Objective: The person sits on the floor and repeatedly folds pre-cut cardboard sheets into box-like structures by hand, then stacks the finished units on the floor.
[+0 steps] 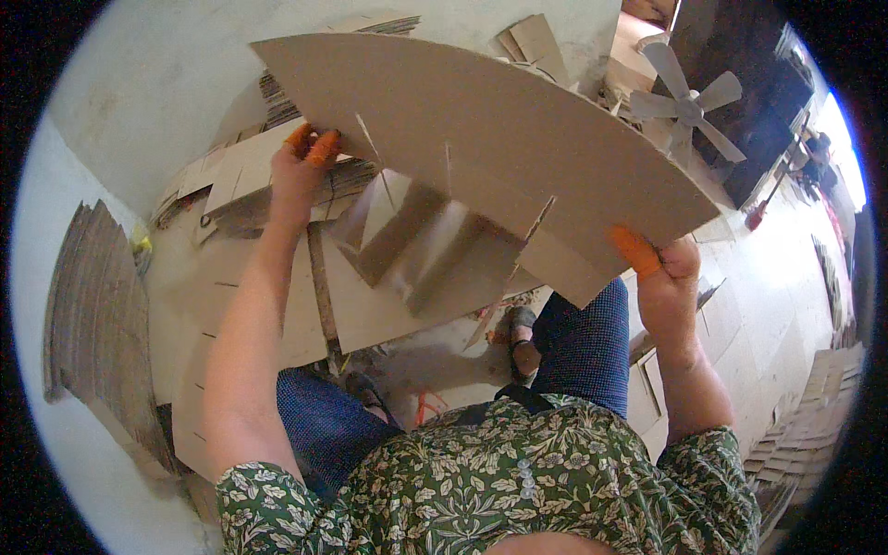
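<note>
A long slotted cardboard sheet [479,118] is held up in front of me, tilted across the view. My left hand [298,163], with orange coverings on its fingers, grips the sheet's left end by the lower edge. At the other end, my right hand [662,267] holds the near corner, with orange on its fingers too. Below the sheet's slots stand several blurred cardboard cross pieces [409,243]; whether they are fully seated in the slots cannot be told. A wide cardboard sheet [374,312] lies under them, beside a dark narrow strip [321,291].
Stacked cardboard sheets [236,170] lie beyond my left hand, against the wall. Another stack [100,319] leans at far left. A fan with pale blades [688,107] stands at upper right. Cardboard piles [805,416] line the right side. Another person [818,163] is far off.
</note>
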A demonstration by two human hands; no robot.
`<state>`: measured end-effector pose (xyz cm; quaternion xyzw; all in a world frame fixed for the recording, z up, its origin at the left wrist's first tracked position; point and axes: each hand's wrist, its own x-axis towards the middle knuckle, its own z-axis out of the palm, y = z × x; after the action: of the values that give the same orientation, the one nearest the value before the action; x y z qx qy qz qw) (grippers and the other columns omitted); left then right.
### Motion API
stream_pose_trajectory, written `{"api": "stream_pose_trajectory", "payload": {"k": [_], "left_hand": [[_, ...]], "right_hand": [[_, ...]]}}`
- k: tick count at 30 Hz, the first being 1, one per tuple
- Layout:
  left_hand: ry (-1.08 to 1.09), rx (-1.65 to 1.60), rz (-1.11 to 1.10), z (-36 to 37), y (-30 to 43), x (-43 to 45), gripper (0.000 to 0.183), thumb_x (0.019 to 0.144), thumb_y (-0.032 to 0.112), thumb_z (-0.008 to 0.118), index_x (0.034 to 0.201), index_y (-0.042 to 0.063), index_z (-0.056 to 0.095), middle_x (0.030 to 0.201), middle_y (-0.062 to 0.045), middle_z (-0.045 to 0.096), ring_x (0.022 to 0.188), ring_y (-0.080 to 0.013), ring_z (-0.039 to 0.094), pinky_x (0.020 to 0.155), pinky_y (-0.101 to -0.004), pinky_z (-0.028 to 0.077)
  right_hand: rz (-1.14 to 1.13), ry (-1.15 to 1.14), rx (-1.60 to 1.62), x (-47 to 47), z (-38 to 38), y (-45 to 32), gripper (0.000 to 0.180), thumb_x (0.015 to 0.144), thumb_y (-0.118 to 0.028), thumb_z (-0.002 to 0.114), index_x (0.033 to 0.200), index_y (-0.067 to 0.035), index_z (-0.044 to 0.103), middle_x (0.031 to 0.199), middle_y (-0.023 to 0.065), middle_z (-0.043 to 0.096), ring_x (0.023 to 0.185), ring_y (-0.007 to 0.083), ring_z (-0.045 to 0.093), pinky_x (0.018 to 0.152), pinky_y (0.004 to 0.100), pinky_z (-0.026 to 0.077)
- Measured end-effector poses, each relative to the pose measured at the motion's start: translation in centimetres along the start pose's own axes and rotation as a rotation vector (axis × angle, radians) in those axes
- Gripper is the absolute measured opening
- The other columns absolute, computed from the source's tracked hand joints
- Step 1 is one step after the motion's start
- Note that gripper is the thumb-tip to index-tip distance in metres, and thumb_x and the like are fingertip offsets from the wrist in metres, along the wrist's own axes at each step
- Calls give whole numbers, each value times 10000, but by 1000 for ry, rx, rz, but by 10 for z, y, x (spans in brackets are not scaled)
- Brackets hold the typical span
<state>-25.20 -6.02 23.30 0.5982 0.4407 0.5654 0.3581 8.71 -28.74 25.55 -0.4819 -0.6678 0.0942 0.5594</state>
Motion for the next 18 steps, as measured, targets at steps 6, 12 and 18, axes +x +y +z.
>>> {"api": "stream_pose_trajectory", "payload": {"k": [6, 12, 18], "left_hand": [[-89, 54, -44, -6, -16, 3, 276, 861, 167, 660, 1061, -21, 633, 864, -25, 648, 749, -91, 573, 670, -231, 459], [-232, 349, -123, -11, -66, -10, 308, 872, 182, 641, 1112, -10, 621, 916, -52, 663, 793, -117, 596, 716, -260, 478], [27, -13, -247, -21, -62, -42, 395, 930, 258, 557, 1256, 38, 530, 1080, -65, 620, 931, -122, 572, 782, -264, 461]], "right_hand": [[231, -29, 116, -17, 7, 10, 72, 855, -68, 645, 844, 1, 628, 768, 54, 637, 697, 119, 544, 592, 289, 435], [380, -207, 15, -64, 35, 84, 146, 867, -20, 593, 1009, 10, 610, 924, 53, 648, 862, 144, 573, 737, 281, 462], [251, -278, 61, -28, 23, 40, 561, 815, -49, 667, 1320, -16, 425, 963, 119, 686, 862, 182, 635, 713, 317, 505]]}}
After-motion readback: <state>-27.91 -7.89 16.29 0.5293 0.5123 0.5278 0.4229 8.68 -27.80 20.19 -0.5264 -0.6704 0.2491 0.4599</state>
